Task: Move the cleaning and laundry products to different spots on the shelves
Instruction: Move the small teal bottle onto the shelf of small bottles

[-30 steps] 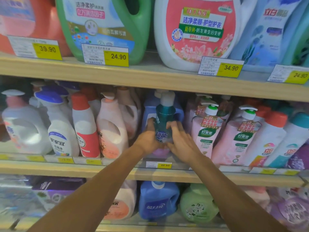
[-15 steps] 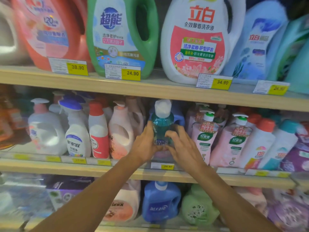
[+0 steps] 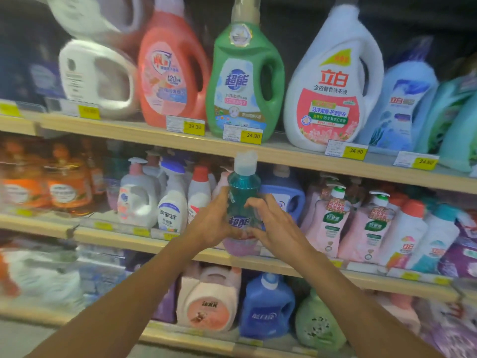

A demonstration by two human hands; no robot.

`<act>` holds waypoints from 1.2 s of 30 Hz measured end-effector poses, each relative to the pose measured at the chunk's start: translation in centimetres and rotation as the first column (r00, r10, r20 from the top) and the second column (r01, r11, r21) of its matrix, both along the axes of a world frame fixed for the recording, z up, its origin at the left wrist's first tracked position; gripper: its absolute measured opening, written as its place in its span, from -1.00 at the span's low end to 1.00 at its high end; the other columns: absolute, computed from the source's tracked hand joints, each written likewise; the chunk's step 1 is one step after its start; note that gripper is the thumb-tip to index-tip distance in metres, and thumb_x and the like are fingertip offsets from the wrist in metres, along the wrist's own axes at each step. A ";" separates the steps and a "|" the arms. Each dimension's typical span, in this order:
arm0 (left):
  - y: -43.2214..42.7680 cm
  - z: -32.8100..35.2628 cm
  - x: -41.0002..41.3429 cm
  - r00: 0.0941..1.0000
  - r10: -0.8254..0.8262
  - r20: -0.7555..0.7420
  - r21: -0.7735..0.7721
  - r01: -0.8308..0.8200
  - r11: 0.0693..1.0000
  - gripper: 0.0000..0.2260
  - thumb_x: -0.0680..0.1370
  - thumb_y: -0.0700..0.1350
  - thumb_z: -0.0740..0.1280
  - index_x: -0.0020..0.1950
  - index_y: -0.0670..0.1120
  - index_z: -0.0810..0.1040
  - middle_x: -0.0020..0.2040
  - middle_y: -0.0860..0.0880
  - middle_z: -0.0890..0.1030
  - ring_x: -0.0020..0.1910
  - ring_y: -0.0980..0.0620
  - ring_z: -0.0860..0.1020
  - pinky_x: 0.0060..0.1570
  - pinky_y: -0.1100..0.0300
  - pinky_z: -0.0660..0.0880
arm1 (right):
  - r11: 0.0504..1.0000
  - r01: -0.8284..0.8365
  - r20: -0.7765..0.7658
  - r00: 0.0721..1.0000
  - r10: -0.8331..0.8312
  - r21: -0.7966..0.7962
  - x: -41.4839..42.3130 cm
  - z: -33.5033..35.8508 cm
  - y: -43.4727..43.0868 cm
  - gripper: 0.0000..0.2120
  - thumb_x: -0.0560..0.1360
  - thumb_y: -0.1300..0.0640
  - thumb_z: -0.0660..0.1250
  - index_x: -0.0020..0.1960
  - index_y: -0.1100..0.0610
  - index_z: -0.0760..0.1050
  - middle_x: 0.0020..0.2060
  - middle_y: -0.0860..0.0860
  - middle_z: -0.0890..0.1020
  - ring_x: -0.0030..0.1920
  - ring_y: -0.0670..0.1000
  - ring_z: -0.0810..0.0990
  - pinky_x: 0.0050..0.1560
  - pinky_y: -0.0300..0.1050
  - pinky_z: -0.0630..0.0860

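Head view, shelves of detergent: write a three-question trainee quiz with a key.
1. True or false: both hands touch the teal bottle.
2. Which price tag sits below the green jug? A 24.90 B 39.90 C 34.90
3. Fill in: the teal bottle's cap is ____ in colour.

Key: 1 true: left hand and right hand flank it. 2 A. 3 white.
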State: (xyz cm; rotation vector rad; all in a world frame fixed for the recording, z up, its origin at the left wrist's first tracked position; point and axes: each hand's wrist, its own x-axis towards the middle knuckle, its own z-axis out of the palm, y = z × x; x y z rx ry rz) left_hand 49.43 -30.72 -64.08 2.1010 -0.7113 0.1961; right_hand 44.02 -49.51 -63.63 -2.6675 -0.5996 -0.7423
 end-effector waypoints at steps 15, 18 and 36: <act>22.0 1.1 -4.9 0.924 0.381 0.022 0.168 -0.379 0.910 -0.11 0.20 0.13 0.64 0.39 0.21 0.21 0.09 0.14 0.61 -0.09 0.07 0.64 -0.07 0.01 0.62 | 0.869 -0.396 -0.083 0.896 0.436 0.298 3.3 -0.7 20.4 -0.28 0.41 0.03 0.56 0.23 -0.49 0.17 0.20 -0.21 0.40 0.18 -0.31 0.43 0.09 -0.17 0.52; 23.9 -0.1 -4.1 0.910 0.415 -0.001 0.148 -0.410 0.900 -0.13 0.21 0.11 0.64 0.38 0.23 0.23 0.13 0.14 0.60 -0.04 0.07 0.64 -0.02 -0.03 0.62 | 0.848 -0.435 -0.119 0.865 0.487 0.304 4.9 -1.7 22.3 -0.30 0.41 0.03 0.57 0.22 -0.48 0.19 0.19 -0.22 0.39 0.18 -0.24 0.45 0.07 -0.15 0.54; 31.5 -1.6 6.4 0.819 0.572 -0.034 0.075 -0.569 0.819 -0.15 0.20 0.15 0.65 0.34 0.25 0.24 0.01 0.34 0.50 -0.01 0.14 0.60 0.00 0.02 0.62 | 0.794 -0.582 -0.082 0.795 0.600 0.175 19.7 -2.8 31.5 -0.39 0.43 -0.03 0.55 0.29 -0.26 0.25 0.11 -0.11 0.43 0.03 -0.01 0.54 -0.03 0.04 0.58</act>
